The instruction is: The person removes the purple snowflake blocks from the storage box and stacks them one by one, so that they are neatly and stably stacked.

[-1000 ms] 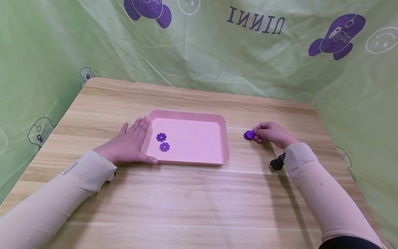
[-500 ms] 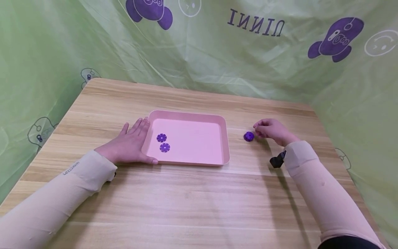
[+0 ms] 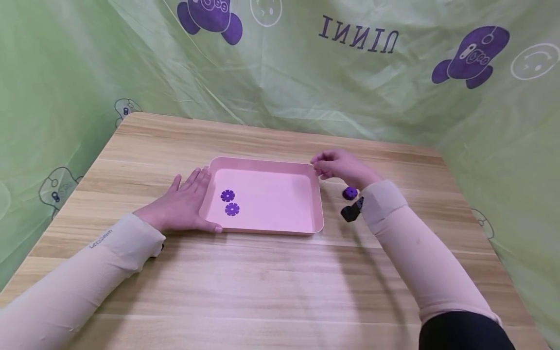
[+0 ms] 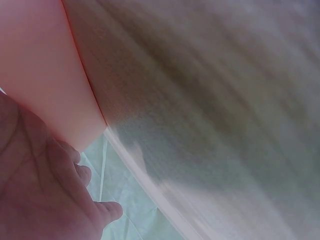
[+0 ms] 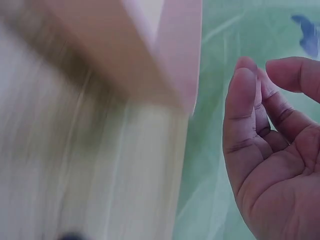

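Note:
My left hand (image 3: 181,204) lies with spread fingers along the left side of a shallow pink tray (image 3: 280,231), its thumb at the front rim. In the left wrist view the palm (image 4: 40,175) is beside the tray's wall (image 4: 40,75). Two purple snowflake discs (image 3: 227,196) lie inside the tray at the left. My right hand (image 3: 341,166) is at the tray's back right corner, fingers curled. In the right wrist view its thumb and a fingertip meet; I cannot tell whether something small is pinched there. Right of the tray sits a small purple pile of discs (image 3: 350,193).
The wooden table (image 3: 262,282) carries the tray near its middle. A green printed curtain (image 3: 280,87) hangs behind the table and at both sides. A black wrist camera (image 3: 351,211) juts from the right sleeve close to the purple pile.
My right hand has left the purple pile and moved left to the tray's back right corner. My left hand and the two discs in the tray have stayed in place.

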Demonstrator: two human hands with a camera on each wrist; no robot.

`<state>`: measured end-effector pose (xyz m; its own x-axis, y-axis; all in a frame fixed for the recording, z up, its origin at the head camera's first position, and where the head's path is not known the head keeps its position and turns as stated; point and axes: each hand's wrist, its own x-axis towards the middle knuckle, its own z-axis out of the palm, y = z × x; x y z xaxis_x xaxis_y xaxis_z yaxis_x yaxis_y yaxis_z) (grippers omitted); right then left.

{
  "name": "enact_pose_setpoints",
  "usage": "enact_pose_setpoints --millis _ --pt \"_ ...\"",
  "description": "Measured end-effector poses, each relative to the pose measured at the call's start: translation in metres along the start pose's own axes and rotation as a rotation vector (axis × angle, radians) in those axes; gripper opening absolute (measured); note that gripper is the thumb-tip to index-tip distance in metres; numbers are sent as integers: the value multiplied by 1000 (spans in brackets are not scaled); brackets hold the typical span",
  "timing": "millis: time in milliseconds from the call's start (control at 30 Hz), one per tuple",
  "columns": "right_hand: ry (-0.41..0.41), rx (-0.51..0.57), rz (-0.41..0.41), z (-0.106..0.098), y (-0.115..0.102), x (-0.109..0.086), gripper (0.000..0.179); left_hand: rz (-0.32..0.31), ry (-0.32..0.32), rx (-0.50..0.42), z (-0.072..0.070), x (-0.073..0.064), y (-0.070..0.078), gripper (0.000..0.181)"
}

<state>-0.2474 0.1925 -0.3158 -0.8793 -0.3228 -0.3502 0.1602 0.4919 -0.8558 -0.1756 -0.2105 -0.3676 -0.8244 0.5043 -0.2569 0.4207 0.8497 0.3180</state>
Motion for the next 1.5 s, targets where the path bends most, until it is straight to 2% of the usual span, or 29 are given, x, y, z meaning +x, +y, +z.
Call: enact_pose_setpoints --millis 233,500,700,967,1167,1500 --pt "-66 8 -34 33 -31 16 27 3 2 7 0 0 1 148" --pt "-156 54 -47 64 -46 33 28 7 10 8 -1 0 2 148" --pt "-215 0 -58 88 -53 46 30 8 9 7 -1 -1 2 149" --pt "-260 -52 -59 121 -57 61 25 2 3 18 1 1 0 149" --pt "-300 -39 -46 143 -53 74 19 -2 3 10 1 -2 -2 149" --pt "-333 -176 -83 158 -50 84 16 17 5 0 0 -3 1 147"
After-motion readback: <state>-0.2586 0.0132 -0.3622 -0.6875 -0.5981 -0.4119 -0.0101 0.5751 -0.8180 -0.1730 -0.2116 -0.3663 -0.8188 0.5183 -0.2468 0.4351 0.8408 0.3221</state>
